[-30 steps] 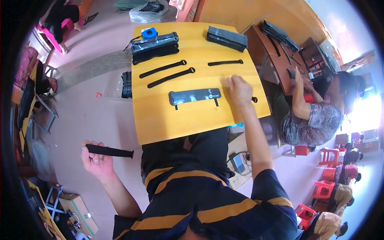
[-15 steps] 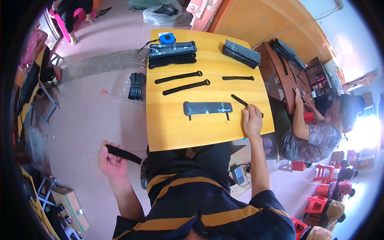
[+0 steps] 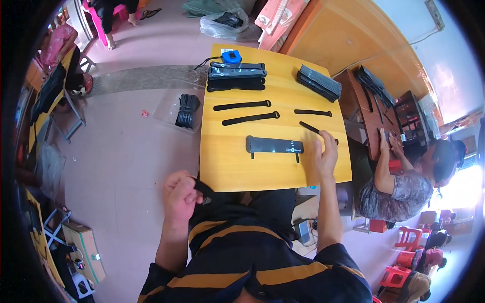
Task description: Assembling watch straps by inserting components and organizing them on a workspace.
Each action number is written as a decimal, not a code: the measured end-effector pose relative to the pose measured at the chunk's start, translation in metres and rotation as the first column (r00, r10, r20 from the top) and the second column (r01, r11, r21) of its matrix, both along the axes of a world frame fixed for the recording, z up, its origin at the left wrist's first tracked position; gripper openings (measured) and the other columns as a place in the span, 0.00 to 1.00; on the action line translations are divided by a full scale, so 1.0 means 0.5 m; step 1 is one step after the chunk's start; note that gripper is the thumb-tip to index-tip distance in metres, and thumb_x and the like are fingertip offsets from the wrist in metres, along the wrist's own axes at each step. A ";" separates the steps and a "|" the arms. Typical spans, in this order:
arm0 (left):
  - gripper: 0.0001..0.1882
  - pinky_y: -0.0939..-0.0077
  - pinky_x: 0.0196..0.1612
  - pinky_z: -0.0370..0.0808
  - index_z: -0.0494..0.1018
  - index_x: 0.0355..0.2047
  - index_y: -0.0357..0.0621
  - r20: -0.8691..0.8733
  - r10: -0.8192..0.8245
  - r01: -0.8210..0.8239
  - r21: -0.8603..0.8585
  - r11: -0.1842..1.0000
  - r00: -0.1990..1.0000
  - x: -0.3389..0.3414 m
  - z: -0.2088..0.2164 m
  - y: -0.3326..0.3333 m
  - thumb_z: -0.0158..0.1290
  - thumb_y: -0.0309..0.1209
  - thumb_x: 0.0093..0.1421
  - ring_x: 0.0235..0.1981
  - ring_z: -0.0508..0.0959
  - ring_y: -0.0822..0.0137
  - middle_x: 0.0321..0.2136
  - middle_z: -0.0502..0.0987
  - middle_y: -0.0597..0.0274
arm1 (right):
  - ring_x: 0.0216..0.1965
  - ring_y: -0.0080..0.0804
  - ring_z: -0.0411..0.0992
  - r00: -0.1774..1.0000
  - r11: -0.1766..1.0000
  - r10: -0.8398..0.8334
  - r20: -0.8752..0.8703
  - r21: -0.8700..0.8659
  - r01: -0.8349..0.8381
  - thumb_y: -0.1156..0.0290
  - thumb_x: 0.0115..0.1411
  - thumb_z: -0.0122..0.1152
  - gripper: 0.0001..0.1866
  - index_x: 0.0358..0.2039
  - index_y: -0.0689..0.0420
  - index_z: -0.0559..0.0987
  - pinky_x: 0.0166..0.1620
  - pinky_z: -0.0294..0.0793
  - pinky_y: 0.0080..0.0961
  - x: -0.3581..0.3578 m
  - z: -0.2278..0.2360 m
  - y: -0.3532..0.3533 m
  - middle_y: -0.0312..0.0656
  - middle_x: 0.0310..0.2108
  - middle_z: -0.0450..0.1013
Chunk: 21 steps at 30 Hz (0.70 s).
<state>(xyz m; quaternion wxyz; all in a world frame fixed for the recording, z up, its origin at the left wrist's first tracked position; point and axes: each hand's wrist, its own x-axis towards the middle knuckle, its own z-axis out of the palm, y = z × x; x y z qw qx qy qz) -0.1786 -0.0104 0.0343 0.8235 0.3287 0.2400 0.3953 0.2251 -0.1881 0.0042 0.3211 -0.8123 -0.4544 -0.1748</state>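
Observation:
My left hand (image 3: 178, 198) is closed around a black strap (image 3: 204, 189), just off the near-left edge of the yellow table (image 3: 227, 171). My right hand (image 3: 326, 156) lies over the table's right side, thumb apart from the fingers. Its fingertips touch or hover over another black strap (image 3: 309, 127), whose ring end shows beyond them. Left of this hand lies a flat dark packet (image 3: 274, 145) with shiny film and white print, two short black tabs sticking out below it. Farther back are two looped straps, the upper one (image 3: 242, 105) and the lower one (image 3: 250, 118), plus a shorter strap (image 3: 312, 112).
Packed strap bundles (image 3: 236, 73) and a blue tape measure (image 3: 232, 57) occupy the far left. A stack of dark packets (image 3: 319, 83) sits far right. On the floor to the left stands a clear bin (image 3: 164, 108) with a strap bundle. A co-worker (image 3: 399, 192) sits at a brown table, right.
My left hand has come up and right, toward the table, with the black strap. My right hand has shifted slightly, its thumb now farther from its fingers. The view has shifted too.

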 end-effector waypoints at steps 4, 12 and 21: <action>0.16 0.81 0.21 0.64 0.71 0.16 0.42 -0.289 -0.025 0.120 0.316 0.941 0.957 0.062 0.043 -0.029 0.56 0.24 0.63 0.18 0.69 0.80 0.15 0.70 0.72 | 0.57 0.52 0.75 0.865 0.940 0.309 -0.394 -0.008 -0.340 0.69 0.60 0.70 0.23 0.55 0.61 0.78 0.61 0.73 0.41 -0.188 0.068 0.016 0.53 0.54 0.77; 0.15 0.71 0.19 0.62 0.69 0.18 0.40 -0.338 0.145 0.224 0.833 0.505 0.930 0.164 0.085 -0.091 0.61 0.24 0.59 0.13 0.67 0.68 0.13 0.68 0.59 | 0.48 0.51 0.80 0.794 0.860 0.503 -0.340 0.113 -0.497 0.69 0.60 0.70 0.21 0.53 0.59 0.79 0.48 0.81 0.36 -0.400 0.081 0.040 0.53 0.48 0.79; 0.12 0.73 0.19 0.63 0.74 0.23 0.42 -0.352 0.131 0.268 0.864 0.427 0.927 0.177 0.097 -0.115 0.68 0.29 0.55 0.14 0.67 0.69 0.13 0.69 0.63 | 0.38 0.28 0.81 0.517 0.875 0.483 -0.707 0.377 -0.302 0.74 0.70 0.58 0.07 0.42 0.62 0.83 0.42 0.79 0.27 -0.387 0.034 0.002 0.44 0.37 0.83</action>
